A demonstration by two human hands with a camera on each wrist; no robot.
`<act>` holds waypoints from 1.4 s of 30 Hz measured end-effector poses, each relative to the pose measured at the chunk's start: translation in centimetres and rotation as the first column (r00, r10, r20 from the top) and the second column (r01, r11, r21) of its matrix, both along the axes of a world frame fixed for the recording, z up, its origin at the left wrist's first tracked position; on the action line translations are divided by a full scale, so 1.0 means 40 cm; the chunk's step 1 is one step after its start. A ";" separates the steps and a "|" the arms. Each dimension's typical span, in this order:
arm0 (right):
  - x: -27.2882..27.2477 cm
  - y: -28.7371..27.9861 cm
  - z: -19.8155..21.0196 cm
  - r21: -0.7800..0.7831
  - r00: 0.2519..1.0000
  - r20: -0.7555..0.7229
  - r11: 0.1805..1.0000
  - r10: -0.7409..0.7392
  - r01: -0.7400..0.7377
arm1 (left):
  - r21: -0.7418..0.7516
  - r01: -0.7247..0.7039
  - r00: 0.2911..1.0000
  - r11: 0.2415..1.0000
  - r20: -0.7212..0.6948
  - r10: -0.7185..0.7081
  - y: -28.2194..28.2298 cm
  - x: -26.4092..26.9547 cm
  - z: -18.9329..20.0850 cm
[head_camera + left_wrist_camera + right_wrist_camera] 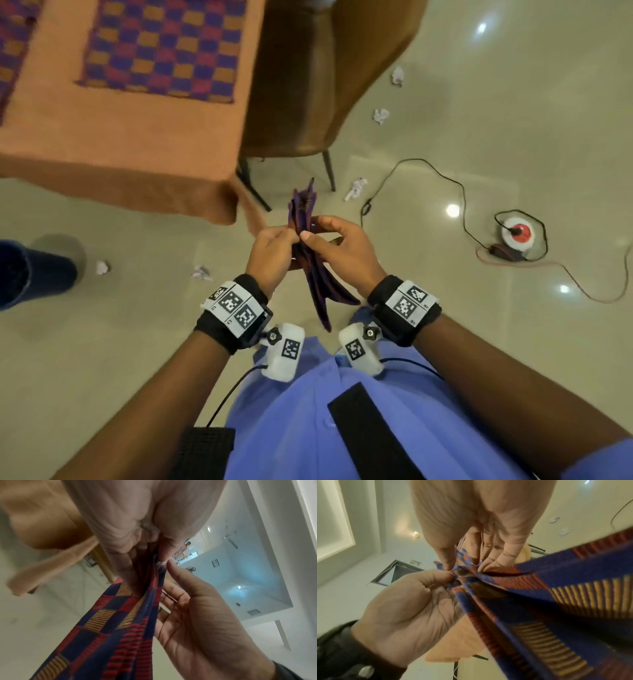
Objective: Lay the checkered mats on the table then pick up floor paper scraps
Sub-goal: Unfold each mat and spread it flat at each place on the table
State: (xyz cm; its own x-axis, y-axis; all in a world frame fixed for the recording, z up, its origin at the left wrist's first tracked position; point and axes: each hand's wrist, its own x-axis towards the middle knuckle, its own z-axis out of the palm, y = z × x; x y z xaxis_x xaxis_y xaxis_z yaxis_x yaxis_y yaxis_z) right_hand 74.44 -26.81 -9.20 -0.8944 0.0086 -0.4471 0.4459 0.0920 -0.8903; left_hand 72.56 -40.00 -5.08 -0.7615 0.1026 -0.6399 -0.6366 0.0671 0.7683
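I hold a folded bundle of blue, red and orange checkered mats [313,274] upright in front of my chest, just off the table's corner. My left hand [289,236] pinches the bundle's left side. Thumb and fingers of my right hand [317,229] pinch a fold on its right side. Up close, the left wrist view shows the mats [111,628] hanging from the left hand [137,550]. One checkered mat [161,48] lies flat on the orange-clothed table [137,144], another [12,44] at its left edge. Crumpled paper scraps [356,188] [381,115] [202,273] lie on the floor.
A brown chair [325,85] stands against the table's right side. More scraps [397,75] [102,267] lie on the tiles. A black cable runs to a red and white reel [517,233] on the right. A dark blue bin [30,270] stands at the left.
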 end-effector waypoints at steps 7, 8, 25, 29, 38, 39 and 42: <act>-0.067 0.489 -0.016 0.187 0.986 -0.010 0.968 -0.169 0.168 | -0.105 0.296 0.942 0.949 -0.132 -0.309 0.487 -0.134 -0.024; -0.082 0.538 -0.007 0.196 0.983 -0.005 0.964 -0.185 0.182 | -0.122 0.323 0.926 0.939 -0.164 -0.340 0.531 -0.156 -0.027; -0.794 1.245 0.000 0.499 0.889 -0.303 0.737 -0.343 0.455 | -0.310 0.369 0.814 0.876 -0.347 -0.465 1.219 -0.971 -0.067; -1.006 1.364 0.061 0.497 0.935 -0.294 0.804 -0.199 0.328 | -0.459 0.486 0.670 0.744 -0.351 -0.654 1.334 -1.179 -0.023; -1.527 1.623 0.110 0.463 0.895 -0.361 0.884 0.262 -0.072 | -0.638 0.516 0.508 0.572 -0.310 -0.804 1.488 -1.625 0.051; -1.587 1.641 0.100 0.444 0.893 -0.345 0.888 0.291 -0.118 | -0.677 0.479 0.501 0.559 -0.312 -0.807 1.507 -1.673 0.044; -1.807 1.700 0.053 0.434 0.901 -0.322 0.891 0.291 -0.133 | -0.770 0.197 0.595 0.607 -0.398 -0.698 1.568 -1.857 0.015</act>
